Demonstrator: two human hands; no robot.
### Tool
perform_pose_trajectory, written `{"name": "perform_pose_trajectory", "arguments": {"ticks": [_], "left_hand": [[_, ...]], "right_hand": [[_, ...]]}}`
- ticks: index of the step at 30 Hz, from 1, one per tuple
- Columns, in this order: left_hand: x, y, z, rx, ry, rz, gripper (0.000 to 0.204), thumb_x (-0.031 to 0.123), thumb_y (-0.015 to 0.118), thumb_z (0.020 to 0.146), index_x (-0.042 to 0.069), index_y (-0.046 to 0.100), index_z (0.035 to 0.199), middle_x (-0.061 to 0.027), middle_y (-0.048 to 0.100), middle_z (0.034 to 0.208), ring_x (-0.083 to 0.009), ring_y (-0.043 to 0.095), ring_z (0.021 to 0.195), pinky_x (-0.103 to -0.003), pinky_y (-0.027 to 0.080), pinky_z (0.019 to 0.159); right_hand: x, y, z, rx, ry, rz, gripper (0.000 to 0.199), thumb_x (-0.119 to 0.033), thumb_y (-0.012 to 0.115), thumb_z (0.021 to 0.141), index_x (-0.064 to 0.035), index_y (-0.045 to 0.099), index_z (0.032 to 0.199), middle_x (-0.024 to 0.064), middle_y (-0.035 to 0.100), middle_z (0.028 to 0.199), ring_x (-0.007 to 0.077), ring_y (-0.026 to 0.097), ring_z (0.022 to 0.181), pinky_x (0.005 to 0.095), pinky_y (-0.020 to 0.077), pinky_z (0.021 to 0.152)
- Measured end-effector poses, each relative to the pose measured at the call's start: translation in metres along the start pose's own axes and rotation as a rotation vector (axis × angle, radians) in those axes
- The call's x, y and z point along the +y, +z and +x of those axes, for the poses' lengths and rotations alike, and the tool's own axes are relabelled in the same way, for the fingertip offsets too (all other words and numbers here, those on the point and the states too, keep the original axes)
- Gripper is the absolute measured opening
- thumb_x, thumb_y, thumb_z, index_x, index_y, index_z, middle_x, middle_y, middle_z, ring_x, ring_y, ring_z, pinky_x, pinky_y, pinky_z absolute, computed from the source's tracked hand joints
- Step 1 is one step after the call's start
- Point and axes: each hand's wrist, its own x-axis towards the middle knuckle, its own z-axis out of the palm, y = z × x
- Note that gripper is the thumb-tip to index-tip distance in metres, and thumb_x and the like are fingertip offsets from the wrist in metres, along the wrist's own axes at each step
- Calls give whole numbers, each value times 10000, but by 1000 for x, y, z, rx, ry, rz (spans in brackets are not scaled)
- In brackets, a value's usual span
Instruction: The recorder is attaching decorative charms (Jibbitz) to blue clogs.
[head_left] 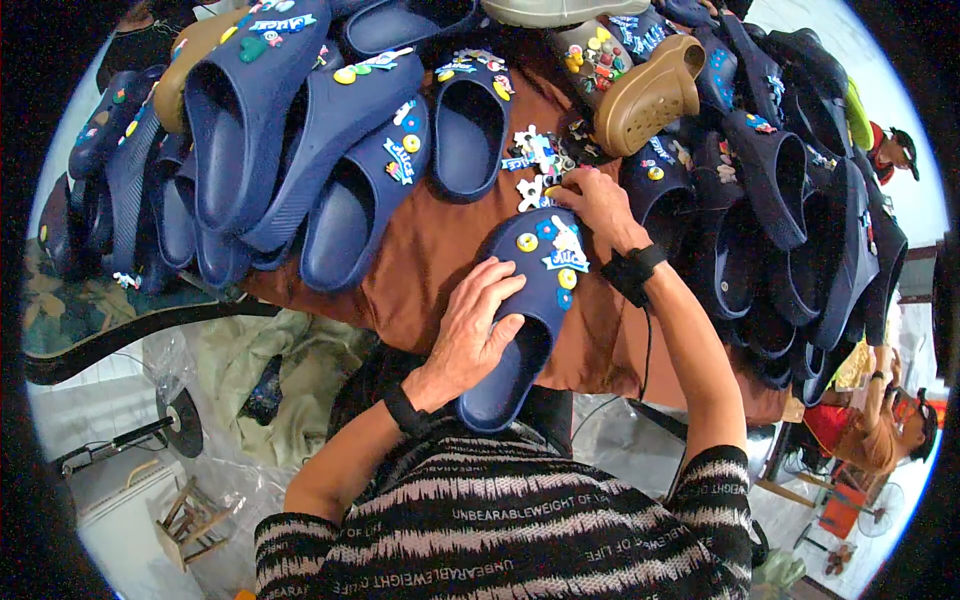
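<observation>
The left forearm came in from the near left, a black band (405,410) around its wrist, and the left hand (470,325) lay along the left side of a navy slipper (540,305), fingers spread over its upper and thumb at the rim of the foot opening; this grip was partly closed, steadying the slipper. The slipper sat between the hands at the near edge of the cloth-covered table (395,275), rounded toe pointing far, open heel near. Its smooth upper carried yellow ring-shaped charms, blue flowers, a white figure and a pale-blue ribbon-shaped piece. Just beyond the toe lay a small heap of colourful loose charms (537,150). The right arm, with a black wrist device (633,272), bent inward, and the right hand (602,208) curled its fingers beside those charms; whether that grip had hold of one could not be told.
</observation>
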Motion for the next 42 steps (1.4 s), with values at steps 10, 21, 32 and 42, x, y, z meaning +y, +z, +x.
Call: {"name": "perform_pose_trajectory", "arguments": {"ticks": [10,21,32,42], "left_hand": [[1,1,1,-1,7,10,470,392,510,1037,45,531,1353,-196,508,1421,-415,426,1377,-505,330,1147],[-1,0,-1,-7,-13,9,494,420,490,1048,32,543,1350,-200,503,1441,-401,418,1399,-488,312,1175],[0,0,1,-12,-13,-5,516,442,486,1048,30,543,1353,-208,498,1443,-406,413,1401,-493,307,1177],[0,1,2,15,19,14,479,411,488,1048,42,536,1350,-200,511,1417,-413,434,1373,-499,335,1147]], "right_hand": [[32,20,13,43,-18,578,187,-162,739,886,7,707,960,144,703,806,228,662,736,371,514,684],[6,8,11,2,-30,357,237,-181,722,855,13,687,987,167,726,874,308,694,809,421,528,750],[15,15,28,101,3,468,194,-153,735,866,-12,693,993,181,730,916,324,713,869,419,544,789],[25,15,16,99,19,697,162,-145,690,943,10,681,898,39,682,771,111,613,689,286,500,629]]}}
